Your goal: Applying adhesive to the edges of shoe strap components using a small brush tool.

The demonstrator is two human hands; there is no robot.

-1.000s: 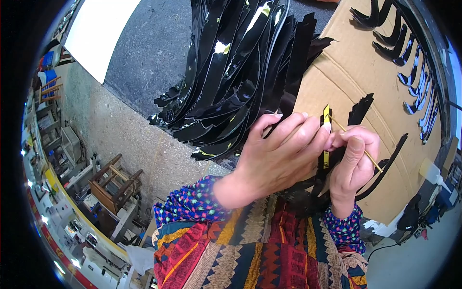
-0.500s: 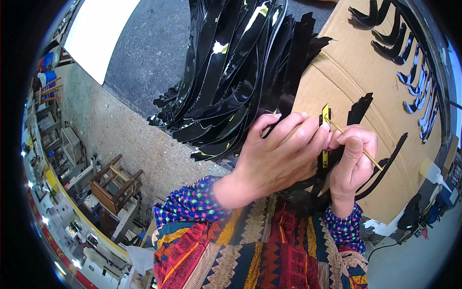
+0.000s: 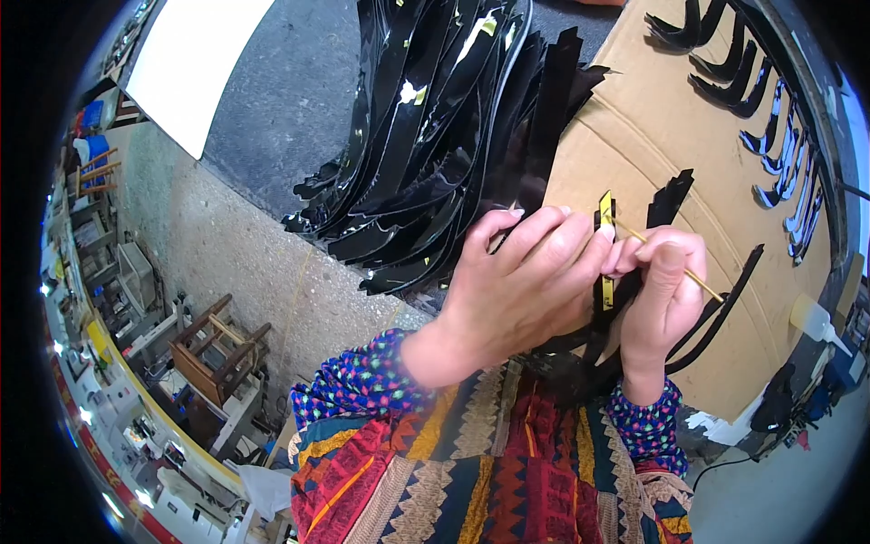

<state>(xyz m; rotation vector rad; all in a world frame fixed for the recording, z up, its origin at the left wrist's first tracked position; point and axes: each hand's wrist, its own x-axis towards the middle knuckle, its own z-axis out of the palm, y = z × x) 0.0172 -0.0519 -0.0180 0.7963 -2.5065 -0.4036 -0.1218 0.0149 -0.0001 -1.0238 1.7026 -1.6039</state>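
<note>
Counter: a dark grey counter (image 3: 272, 100) fills the upper part of the view, with a white sheet (image 3: 195, 68) on it well left of the cardboard.
Cardboard: a big brown cardboard sheet (image 3: 634, 136) lies on the right half of the counter; it is the landmark for the rest.
Black pile: a heap of long glossy black strips (image 3: 435, 136) overlaps the cardboard's left edge and fans out over the counter.
Loose pieces: curved black pieces (image 3: 725, 82) sit in a row along the cardboard's far right edge.
Left hand: the left hand (image 3: 517, 290) is raised over the cardboard's lower left part, its fingers clenched around a narrow black strip (image 3: 666, 201) bearing a yellow label (image 3: 605, 208); the strip's top shows against the cardboard above the fingers.
Right hand: the right hand (image 3: 666, 290), touching the left one, pinches a thin wooden stick (image 3: 702, 281) whose tip meets the yellow label.
Bottle: a small white squeeze bottle (image 3: 811, 319) lies just past the cardboard's right edge.
</note>
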